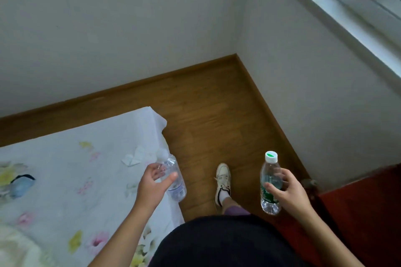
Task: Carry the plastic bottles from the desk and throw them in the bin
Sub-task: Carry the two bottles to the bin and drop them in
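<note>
Walls: white, meeting in a corner
Floor: brown wood, matching skirting
Bed: floral sheet, lower left
Window sill: upper right, daylit
Furniture: dark red, lower right

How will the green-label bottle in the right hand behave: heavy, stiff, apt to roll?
Probably light: the green-label bottle looks clear and empty. Its clear plastic walls may dent under the right hand. Laid down, its round body would likely roll.

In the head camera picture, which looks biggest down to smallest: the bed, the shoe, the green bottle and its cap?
1. Bed: by far the largest.
2. Green bottle and shoe: close. The bottle looks slightly longer, but it is nearer the camera, so I won't rank them.
3. Cap: smallest.
</note>
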A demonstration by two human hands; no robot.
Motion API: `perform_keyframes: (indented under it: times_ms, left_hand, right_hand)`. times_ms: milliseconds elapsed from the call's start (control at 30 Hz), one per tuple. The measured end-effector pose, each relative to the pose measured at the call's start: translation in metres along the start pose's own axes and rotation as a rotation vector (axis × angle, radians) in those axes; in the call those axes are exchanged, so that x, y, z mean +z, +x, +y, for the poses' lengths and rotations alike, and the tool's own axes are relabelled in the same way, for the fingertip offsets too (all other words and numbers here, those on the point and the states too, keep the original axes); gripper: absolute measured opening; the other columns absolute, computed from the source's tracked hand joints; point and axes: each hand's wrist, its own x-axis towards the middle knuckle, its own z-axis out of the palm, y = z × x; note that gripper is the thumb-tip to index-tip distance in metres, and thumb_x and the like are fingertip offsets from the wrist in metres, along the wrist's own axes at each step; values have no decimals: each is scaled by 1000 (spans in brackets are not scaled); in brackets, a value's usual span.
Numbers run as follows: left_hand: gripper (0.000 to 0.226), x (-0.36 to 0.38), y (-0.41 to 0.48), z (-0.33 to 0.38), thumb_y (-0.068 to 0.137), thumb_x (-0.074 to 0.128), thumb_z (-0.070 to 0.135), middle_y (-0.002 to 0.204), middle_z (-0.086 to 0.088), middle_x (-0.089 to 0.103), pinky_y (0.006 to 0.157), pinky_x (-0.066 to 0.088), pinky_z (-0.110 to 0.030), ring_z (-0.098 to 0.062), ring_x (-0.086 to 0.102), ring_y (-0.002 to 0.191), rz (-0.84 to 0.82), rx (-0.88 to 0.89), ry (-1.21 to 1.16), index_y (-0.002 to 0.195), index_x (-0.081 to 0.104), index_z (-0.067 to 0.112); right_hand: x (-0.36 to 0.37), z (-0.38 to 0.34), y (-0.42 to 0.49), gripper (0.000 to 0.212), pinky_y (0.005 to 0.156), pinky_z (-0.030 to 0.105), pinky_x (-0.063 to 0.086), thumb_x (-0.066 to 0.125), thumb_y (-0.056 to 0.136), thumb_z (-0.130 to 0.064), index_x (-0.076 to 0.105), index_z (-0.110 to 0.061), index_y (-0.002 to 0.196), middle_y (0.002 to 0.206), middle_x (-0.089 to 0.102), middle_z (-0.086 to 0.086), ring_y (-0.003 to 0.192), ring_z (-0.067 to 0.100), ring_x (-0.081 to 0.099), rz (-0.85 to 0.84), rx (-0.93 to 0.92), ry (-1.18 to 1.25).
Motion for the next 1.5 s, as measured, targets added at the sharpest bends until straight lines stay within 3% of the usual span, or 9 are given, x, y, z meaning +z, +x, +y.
perform_keyframes:
  times_ms: [333,400,600,733,867,967,1200,1367,1500]
  left_hand:
    - [55,9,126,99,80,82,43,122,12,57,87,54,-33,-11,56,111,136,11,82,123,49,38]
    - [55,-2,138,98,80,83,40,122,10,58,86,53,-31,-13,56,112,200,-50,54,123,50,36]
    - [54,-38,160,63,76,87,36,118,7,65,88,49,-34,-17,64,112,376,-267,-66,118,55,30]
    - [51,-53,200,47,75,89,35,112,12,67,88,48,-34,-16,67,110,447,-364,-139,114,56,29]
    - [52,-63,271,58,75,88,36,111,5,70,89,50,-37,-22,67,110,449,-402,-157,115,58,24]
    - [50,-68,333,86,75,89,33,112,0,69,92,52,-40,-25,67,109,418,-375,-158,114,59,22]
    - [52,-85,460,190,74,88,38,109,8,71,90,57,-41,-13,68,103,335,-218,-190,115,57,33]
    - [55,-104,536,240,75,86,41,110,13,69,73,54,-28,-4,66,101,363,-184,-208,120,54,38]
    - [58,-120,580,259,77,84,40,110,13,65,63,51,-26,-4,63,96,460,-283,-231,127,55,35]
  right_hand:
    - [-15,-108,171,59,79,30,55,82,81,-30,54,-21,133,118,62,-8,106,12,58,-118,-78,26]
    - [-9,-144,203,61,87,38,56,82,82,-29,53,-20,135,123,63,-4,107,13,59,-183,-116,12]
    - [26,-257,281,61,90,40,58,82,80,-33,52,-25,133,122,64,-5,107,14,63,-338,-271,-22]
    - [58,-322,333,59,85,31,55,81,81,-33,54,-22,132,120,66,-6,108,14,64,-388,-346,-43]
    - [78,-374,379,61,79,22,53,81,81,-34,53,-21,133,120,66,-8,108,11,63,-360,-359,-56]
    - [81,-401,411,61,83,27,54,81,81,-32,52,-21,133,121,64,-7,109,12,61,-322,-332,-68]
    - [74,-442,484,61,92,43,57,80,83,-27,53,-15,136,125,67,3,114,23,64,-244,-266,-96]
    - [82,-482,556,62,95,51,55,80,83,-24,52,-11,136,125,66,8,117,30,63,-265,-235,-146]
    - [112,-543,622,65,93,49,56,79,83,-24,50,-9,139,129,63,11,119,31,62,-338,-267,-182]
